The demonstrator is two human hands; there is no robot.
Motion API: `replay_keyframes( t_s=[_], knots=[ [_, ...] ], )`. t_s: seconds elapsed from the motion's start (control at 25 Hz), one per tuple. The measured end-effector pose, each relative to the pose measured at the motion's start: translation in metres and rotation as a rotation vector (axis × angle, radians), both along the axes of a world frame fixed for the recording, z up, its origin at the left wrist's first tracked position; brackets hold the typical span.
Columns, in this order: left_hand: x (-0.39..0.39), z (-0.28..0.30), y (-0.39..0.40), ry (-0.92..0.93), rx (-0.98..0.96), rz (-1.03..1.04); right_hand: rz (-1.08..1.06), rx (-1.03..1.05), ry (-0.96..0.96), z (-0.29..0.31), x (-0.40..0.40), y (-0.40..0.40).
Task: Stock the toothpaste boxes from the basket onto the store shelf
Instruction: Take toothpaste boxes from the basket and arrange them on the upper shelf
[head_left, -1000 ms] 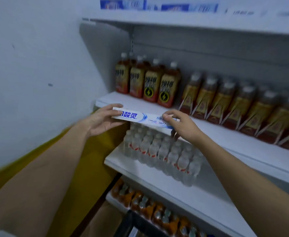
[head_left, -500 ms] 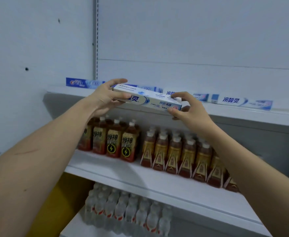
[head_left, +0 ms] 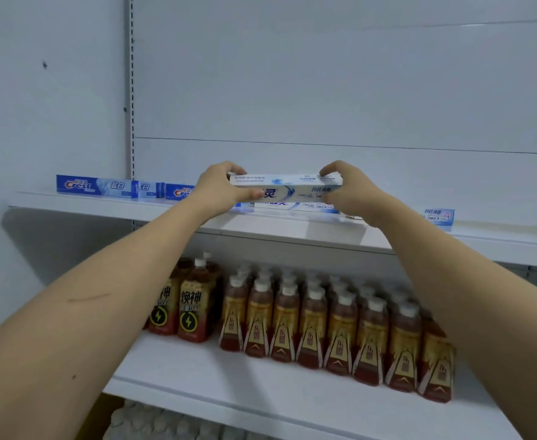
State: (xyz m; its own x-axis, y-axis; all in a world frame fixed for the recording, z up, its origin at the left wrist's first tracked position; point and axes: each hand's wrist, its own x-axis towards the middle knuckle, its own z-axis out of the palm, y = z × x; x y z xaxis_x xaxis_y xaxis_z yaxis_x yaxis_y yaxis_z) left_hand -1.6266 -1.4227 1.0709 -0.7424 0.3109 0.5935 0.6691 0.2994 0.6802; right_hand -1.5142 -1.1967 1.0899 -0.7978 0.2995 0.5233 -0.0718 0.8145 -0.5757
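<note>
Toothpaste box (head_left: pixel 288 188) lies level with its long axis running left to right, parallel to the front edge of the top shelf (head_left: pixel 292 231), and that alignment is what the coming move turns on: judged from here, the box only needs to go down and slightly back to join the row, with no turning. Left hand (head_left: pixel 218 193) grips the box's left end, fingers curled over the top and the thumb pressed on the front face; right hand (head_left: pixel 349 193) grips the right end the same way, fingers wrapped over the top edge, thumb underneath or in front, though that part is hard to make out. So the box spans the gap between the two hands, each end inside a closed grasp, and neither hand is clearly nearer the shelf. It hovers just above a white toothpaste box (head_left: pixel 295 207) already lying on the shelf, close enough that whether they touch cannot be told. Blue Crest boxes (head_left: pixel 95 186) line the shelf to the left, and another pale box (head_left: pixel 439 216) sits well to the right. Tea bottles (head_left: pixel 324 328) fill the shelf below. No basket is in view. Fingers beneath the box would probably have to slide out sideways as it settles.
</note>
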Motion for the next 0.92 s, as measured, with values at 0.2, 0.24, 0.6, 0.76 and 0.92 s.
replay_keyframes(
  t_s=[0.2,0.24,0.6,0.76,0.92],
  knots=[
    [-0.019,0.000,0.032,0.019,-0.147,0.144,-0.137,0.156,-0.218,0.009,-0.036,0.004],
    [-0.023,0.000,0.035,0.009,-0.182,0.157,-0.161,0.210,-0.298,0.008,-0.040,0.004],
    [-0.030,0.005,0.066,0.130,-0.389,0.345,-0.252,0.389,-0.500,-0.004,-0.065,0.010],
    [-0.028,0.005,0.061,0.158,-0.382,0.352,-0.242,0.286,-0.425,-0.004,-0.066,0.011],
    [-0.027,0.004,0.043,0.135,-0.294,0.323,-0.209,0.186,-0.248,-0.003,-0.065,0.002]
  ],
)
